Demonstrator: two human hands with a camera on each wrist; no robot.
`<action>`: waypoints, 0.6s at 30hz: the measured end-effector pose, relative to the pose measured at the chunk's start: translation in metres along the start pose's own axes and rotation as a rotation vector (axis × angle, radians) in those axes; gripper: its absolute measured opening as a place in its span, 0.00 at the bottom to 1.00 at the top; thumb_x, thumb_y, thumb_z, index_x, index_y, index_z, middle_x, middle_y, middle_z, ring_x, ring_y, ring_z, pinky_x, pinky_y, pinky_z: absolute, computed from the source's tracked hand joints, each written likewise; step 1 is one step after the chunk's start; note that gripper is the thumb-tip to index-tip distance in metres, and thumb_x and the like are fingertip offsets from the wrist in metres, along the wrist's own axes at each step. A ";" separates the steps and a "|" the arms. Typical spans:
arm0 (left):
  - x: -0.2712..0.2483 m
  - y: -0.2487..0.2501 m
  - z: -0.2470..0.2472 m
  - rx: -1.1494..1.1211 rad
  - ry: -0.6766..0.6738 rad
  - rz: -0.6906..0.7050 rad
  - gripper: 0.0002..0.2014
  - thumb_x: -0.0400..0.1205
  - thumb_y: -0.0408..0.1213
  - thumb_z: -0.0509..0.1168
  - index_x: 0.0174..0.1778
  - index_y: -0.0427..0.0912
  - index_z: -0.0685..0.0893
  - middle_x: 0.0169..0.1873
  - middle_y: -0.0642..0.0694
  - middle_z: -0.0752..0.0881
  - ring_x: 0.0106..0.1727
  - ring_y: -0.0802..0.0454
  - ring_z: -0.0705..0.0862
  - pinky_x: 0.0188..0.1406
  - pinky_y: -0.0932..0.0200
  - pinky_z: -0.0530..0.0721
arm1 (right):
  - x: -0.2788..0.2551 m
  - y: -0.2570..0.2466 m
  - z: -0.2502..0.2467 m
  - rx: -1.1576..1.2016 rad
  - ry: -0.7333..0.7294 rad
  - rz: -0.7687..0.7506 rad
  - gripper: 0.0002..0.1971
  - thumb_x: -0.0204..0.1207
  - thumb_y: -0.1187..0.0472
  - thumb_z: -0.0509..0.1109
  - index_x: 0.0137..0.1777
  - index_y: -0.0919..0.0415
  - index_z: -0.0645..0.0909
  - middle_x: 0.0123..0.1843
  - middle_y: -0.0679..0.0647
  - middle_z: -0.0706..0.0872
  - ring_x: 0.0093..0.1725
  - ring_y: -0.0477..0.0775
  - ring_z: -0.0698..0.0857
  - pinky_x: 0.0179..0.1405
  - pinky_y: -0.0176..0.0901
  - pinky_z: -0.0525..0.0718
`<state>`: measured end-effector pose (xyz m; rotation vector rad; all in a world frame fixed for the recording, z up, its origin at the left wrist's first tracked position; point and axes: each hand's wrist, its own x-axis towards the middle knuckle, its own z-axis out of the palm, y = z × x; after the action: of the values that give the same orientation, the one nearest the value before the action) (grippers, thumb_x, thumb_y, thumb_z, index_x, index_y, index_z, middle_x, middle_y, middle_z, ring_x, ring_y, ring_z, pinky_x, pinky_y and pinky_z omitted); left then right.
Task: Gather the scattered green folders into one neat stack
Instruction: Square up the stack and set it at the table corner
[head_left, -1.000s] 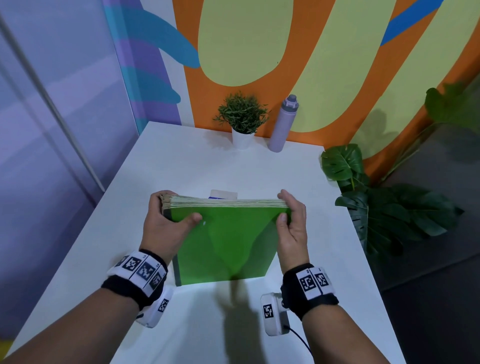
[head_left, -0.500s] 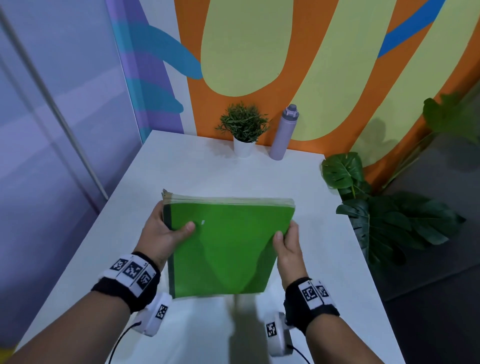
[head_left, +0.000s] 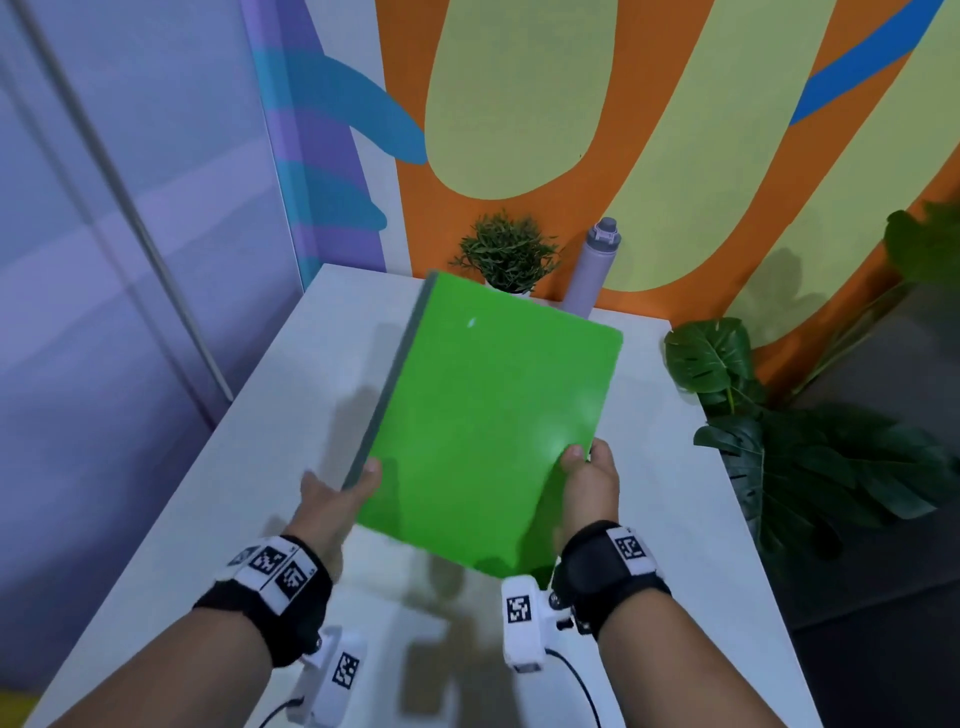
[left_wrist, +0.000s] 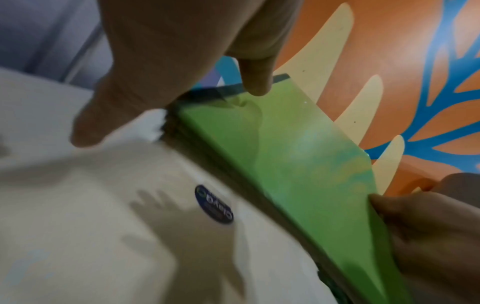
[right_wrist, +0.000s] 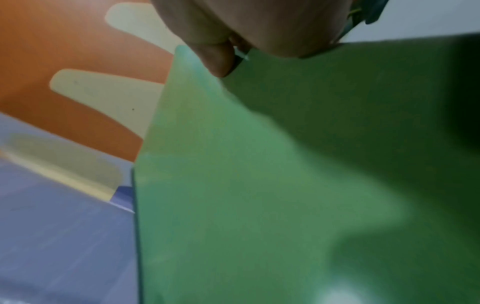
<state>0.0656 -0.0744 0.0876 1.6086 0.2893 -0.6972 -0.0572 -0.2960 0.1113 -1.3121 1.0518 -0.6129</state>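
A stack of green folders (head_left: 493, 415) is held in the air above the white table (head_left: 270, 467), tilted, with its far edge raised toward the wall. My left hand (head_left: 343, 493) grips its near left corner, thumb on the top cover. My right hand (head_left: 589, 478) grips the near right edge, thumb on top. In the left wrist view the stack of green folders (left_wrist: 293, 164) shows its layered edge, with my left thumb (left_wrist: 255, 76) on the cover. The right wrist view is filled by the green cover (right_wrist: 285, 174) under my right thumb (right_wrist: 218, 59).
A small potted plant (head_left: 506, 254) and a lilac bottle (head_left: 592, 265) stand at the table's far edge against the painted wall. Large leafy plants (head_left: 810, 441) stand beside the table on the right. A blue sticker (left_wrist: 214, 204) lies on the table.
The stack, earlier upright on its edge on the table, has been lifted and tipped back. Both hands slid from its upper corners to its near corners.
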 end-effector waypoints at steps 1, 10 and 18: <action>-0.002 -0.008 0.002 -0.055 -0.071 -0.075 0.55 0.65 0.62 0.74 0.82 0.48 0.49 0.80 0.37 0.61 0.79 0.37 0.64 0.77 0.34 0.62 | 0.005 -0.005 0.003 0.027 0.005 0.067 0.13 0.82 0.63 0.56 0.65 0.56 0.71 0.64 0.60 0.76 0.63 0.63 0.74 0.61 0.58 0.73; -0.012 -0.014 0.022 -0.358 -0.195 0.093 0.19 0.81 0.23 0.61 0.67 0.42 0.75 0.59 0.39 0.87 0.53 0.41 0.90 0.47 0.44 0.90 | 0.013 0.015 0.039 -0.054 -0.222 0.141 0.13 0.81 0.54 0.55 0.61 0.56 0.75 0.60 0.61 0.84 0.56 0.63 0.85 0.55 0.62 0.85; 0.065 0.014 -0.022 -0.298 0.049 0.075 0.17 0.78 0.19 0.62 0.60 0.38 0.77 0.56 0.35 0.86 0.50 0.37 0.88 0.47 0.44 0.89 | 0.011 0.086 0.015 -0.927 -0.498 -0.009 0.18 0.80 0.57 0.58 0.69 0.52 0.75 0.65 0.60 0.79 0.62 0.57 0.81 0.61 0.40 0.75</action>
<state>0.1301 -0.0691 0.0616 1.3464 0.3492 -0.5307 -0.0551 -0.2807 0.0249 -2.1210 0.9219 0.2663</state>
